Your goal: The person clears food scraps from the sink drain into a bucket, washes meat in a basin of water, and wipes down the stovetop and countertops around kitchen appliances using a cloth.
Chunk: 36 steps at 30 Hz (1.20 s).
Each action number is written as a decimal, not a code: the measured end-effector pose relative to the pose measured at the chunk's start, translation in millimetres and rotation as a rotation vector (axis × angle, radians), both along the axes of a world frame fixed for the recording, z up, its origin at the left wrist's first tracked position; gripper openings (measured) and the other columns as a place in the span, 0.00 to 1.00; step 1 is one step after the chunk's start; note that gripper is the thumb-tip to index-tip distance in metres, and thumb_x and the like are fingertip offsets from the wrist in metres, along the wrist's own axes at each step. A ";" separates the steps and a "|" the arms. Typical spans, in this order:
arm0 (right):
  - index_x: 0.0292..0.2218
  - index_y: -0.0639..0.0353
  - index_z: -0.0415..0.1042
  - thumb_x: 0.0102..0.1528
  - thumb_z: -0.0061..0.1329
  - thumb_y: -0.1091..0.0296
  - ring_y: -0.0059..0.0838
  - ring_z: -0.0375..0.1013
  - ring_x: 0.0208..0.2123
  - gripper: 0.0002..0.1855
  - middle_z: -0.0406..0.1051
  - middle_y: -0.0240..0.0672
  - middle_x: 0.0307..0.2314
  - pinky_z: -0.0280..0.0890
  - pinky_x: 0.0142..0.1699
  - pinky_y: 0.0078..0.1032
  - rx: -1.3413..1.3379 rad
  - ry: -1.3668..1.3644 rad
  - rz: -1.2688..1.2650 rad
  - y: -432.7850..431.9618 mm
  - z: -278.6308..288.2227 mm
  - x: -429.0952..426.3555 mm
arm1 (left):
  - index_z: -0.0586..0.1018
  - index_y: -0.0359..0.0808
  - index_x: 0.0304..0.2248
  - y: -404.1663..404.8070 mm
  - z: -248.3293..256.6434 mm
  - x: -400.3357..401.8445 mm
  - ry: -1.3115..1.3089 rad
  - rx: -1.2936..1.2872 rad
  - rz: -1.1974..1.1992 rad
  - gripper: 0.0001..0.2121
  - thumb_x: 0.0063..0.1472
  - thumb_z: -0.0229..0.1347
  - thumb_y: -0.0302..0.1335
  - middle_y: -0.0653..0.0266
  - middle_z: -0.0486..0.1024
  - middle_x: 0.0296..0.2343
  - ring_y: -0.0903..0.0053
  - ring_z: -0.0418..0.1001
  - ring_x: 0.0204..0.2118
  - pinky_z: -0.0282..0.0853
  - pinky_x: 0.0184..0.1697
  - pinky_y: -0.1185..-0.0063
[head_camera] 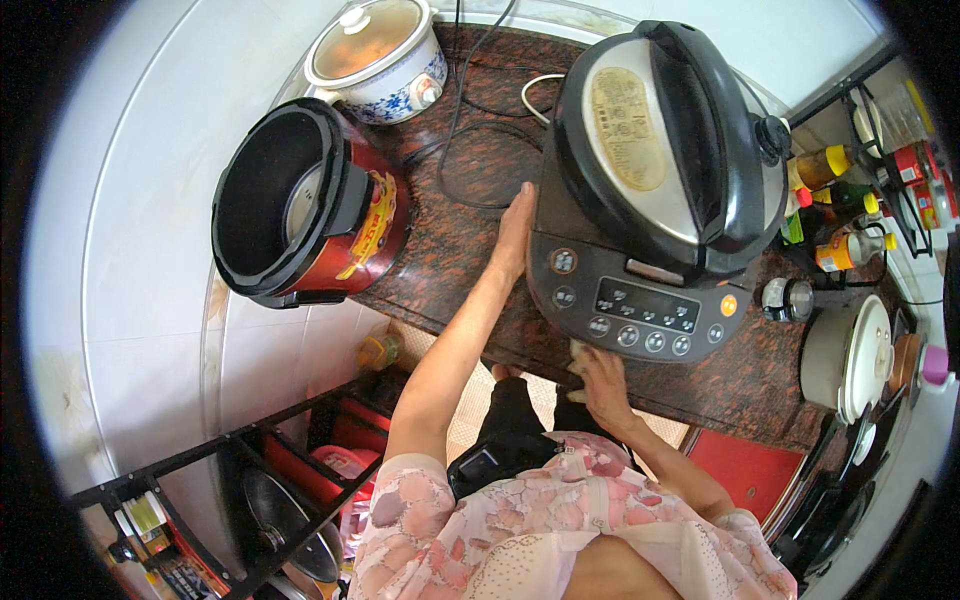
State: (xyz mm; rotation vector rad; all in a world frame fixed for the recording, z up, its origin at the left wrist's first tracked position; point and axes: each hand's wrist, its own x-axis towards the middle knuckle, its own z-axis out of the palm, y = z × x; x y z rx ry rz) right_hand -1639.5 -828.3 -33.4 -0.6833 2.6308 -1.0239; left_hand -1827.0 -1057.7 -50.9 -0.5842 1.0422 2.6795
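An electric pressure cooker (660,150) with a black and silver lid and a front button panel stands on the speckled red-brown stone counter (465,300). My left hand (516,229), fingers stretched out, lies against the cooker's left side. My right hand (606,382) is below the front of its panel, at the counter's front edge, gripping a pale yellowish cloth (577,361). Part of that cloth is hidden by my fingers. To the left, a red electric pressure cooker body (375,240) stands without a lid, its dark inside visible.
A blue-and-white ceramic slow cooker (394,86) with a glass lid stands at the back left. Black cords (450,150) trail between the appliances. Sauce bottles (825,169), a small glass jar (787,300) and a lidded pot (840,360) stand at right. A black rack (225,442) is lower left.
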 end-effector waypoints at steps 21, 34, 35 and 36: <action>0.53 0.63 0.55 0.47 0.45 0.75 0.50 0.48 0.57 0.30 0.51 0.51 0.53 0.45 0.58 0.44 0.153 0.300 -0.031 -197.5 -42.2 -119.7 | 0.64 0.30 0.49 -113.0 28.9 72.8 -0.003 -0.704 -0.104 0.18 0.62 0.46 0.29 0.56 0.71 0.40 0.77 0.73 0.34 0.71 0.33 0.79; 0.53 0.70 0.53 0.52 0.37 0.71 0.58 0.46 0.57 0.27 0.48 0.60 0.53 0.43 0.59 0.46 0.203 0.371 -0.249 -202.2 -58.3 -124.4 | 0.60 0.25 0.39 -80.6 20.5 -1.7 -0.220 0.199 0.163 0.12 0.65 0.40 0.28 0.47 0.65 0.39 0.53 0.66 0.43 0.65 0.51 0.60; 0.55 0.68 0.50 0.53 0.39 0.66 0.56 0.43 0.58 0.30 0.45 0.59 0.55 0.41 0.59 0.46 0.212 0.309 -0.305 -204.0 -58.9 -139.7 | 0.60 0.25 0.39 -77.5 28.1 -4.1 -0.218 0.201 0.145 0.12 0.65 0.40 0.28 0.47 0.65 0.39 0.53 0.66 0.43 0.65 0.51 0.60; 0.55 0.68 0.50 0.53 0.39 0.66 0.56 0.43 0.58 0.30 0.45 0.59 0.55 0.41 0.59 0.46 0.209 0.310 -0.313 -209.9 -65.3 -149.8 | 0.60 0.25 0.39 -79.4 33.3 -3.1 -0.185 0.235 0.154 0.12 0.65 0.40 0.29 0.48 0.65 0.39 0.54 0.66 0.42 0.66 0.50 0.60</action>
